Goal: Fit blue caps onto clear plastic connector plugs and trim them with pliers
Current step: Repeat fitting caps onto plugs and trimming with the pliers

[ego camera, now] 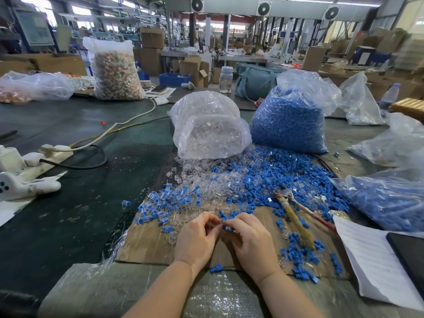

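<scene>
Left hand (199, 239), right hand (249, 243) pinch blue cap (224, 219) together, seemingly; pliers (296, 212) lie beside.

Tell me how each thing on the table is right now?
Left hand: pinching a small piece.
Right hand: pinching a blue cap against the left hand's piece.
Pliers: lying unused on the cardboard.
Clear plug bag: open, plugs spilling out.
Blue cap bag: upright, caps heaped at its foot.
Jar: upright, lid on.
Power strip: plug in it.
</scene>
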Available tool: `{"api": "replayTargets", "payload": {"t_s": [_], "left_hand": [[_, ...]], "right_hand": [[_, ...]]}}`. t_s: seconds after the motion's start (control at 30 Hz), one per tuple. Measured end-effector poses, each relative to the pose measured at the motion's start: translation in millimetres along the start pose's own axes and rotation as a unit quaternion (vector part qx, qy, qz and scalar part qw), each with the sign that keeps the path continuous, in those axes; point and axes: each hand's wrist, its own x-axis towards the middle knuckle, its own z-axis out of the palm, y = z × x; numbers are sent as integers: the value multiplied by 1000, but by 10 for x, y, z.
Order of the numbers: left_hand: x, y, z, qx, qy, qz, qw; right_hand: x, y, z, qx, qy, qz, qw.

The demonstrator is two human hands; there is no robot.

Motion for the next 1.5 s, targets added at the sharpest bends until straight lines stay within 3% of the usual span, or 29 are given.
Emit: {"api": "replayTargets", "payload": {"t_s": [0.17,0.3,0.4,0.5,0.7,0.9,1.0,1.1,1.27,1.4,1.5], "left_hand": [[5,-5,0,-4,-1,-7,1000],[11,-2,0,-5,-3,-12,1000],[8,7,0,-7,-7,-18,1000],[10,19,-2,-10,-11,-28,1000],[20,28,-9,-18,-11,-43,999],[96,79,-52,-87,-4,-84,993],[172,150,-77,-152,7,-138,979],[233,242,-104,-238,13,-196,951],[338,315,-132,-362,27,-284,887],[376,303,-158,-387,43,-313,866],[391,313,-186,-394,56,-324,858]], "right_hand": [[-2,36,-36,-18,12,29,999],[34,195,-190,-123,57,133,982],[102,394,-402,-264,-50,303,914],[139,606,-571,-288,-155,420,847],[247,722,-676,-280,-233,443,819],[366,524,-777,-281,-204,381,857],[404,347,-785,-235,-195,322,896],[442,117,-749,-123,-259,297,911],[449,-156,-719,150,-336,367,855],[453,-196,-771,254,-366,408,797],[458,-177,-763,287,-374,412,779]]}}
